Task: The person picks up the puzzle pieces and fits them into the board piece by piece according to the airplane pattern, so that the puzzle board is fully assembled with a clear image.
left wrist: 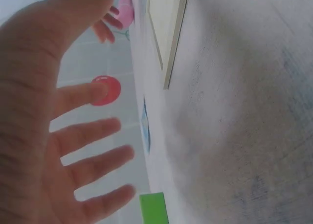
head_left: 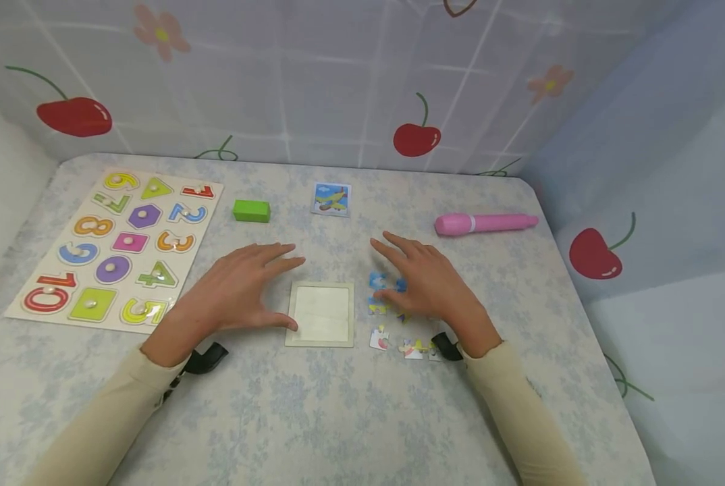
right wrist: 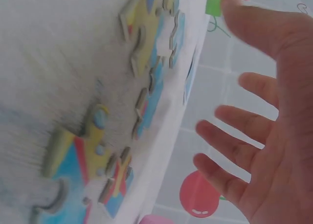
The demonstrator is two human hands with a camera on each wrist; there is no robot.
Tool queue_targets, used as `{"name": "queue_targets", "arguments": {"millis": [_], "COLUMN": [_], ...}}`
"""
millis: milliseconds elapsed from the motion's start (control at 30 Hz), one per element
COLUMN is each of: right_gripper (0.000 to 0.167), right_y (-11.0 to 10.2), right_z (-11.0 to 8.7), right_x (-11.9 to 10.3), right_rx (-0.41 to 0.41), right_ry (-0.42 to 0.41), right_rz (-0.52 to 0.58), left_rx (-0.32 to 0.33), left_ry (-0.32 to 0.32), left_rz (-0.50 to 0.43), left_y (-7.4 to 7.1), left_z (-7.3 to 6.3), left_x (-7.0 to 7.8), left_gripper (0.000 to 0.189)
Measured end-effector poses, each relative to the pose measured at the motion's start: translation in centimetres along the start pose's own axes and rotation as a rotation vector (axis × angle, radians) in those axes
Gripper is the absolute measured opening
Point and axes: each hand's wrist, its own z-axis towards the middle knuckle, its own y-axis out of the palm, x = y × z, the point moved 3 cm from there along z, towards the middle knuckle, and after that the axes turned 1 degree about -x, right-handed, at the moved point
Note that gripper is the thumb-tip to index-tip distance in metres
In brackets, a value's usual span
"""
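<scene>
head view looks down; wrist views skim the tabletop (head_left: 314, 412).

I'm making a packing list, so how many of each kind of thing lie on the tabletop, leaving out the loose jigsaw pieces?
Number board: 1
Tray: 1
Green block: 1
Plane card: 1
Pink stick: 1
Total: 5
Jigsaw pieces left out; the right hand hides some in the head view.

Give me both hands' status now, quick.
Left hand: open, holding nothing, by the square frame.
Right hand: open, holding nothing, above the puzzle pieces.
</scene>
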Motion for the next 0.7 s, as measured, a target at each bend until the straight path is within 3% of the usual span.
{"name": "queue_targets", "arguments": {"millis": [300,433,700], "right_gripper": [0.065,0.055,0.041], "right_y": [0.1,0.6,0.8], "right_z": [0.7,0.8,0.9], "right_x": [0.3,0.1,-0.3], "right_rx": [-0.057,-0.092,-0.081], "right_ry": [0.037,0.055,0.045], "right_rz": [0.039,0.055,0.027], "left_rx": [-0.113,-0.115,-0.079], "left_ry": [0.005,0.025,0.072], "left_rz": [-0.097,-0.107,-0.081], "left_y": [1.1,1.4,1.8], "left_z": [-0.8,-1.0,-0.9], "left_x": [-0.1,-0.2,-0.1], "left_gripper": [0.094,0.088,0.081]}}
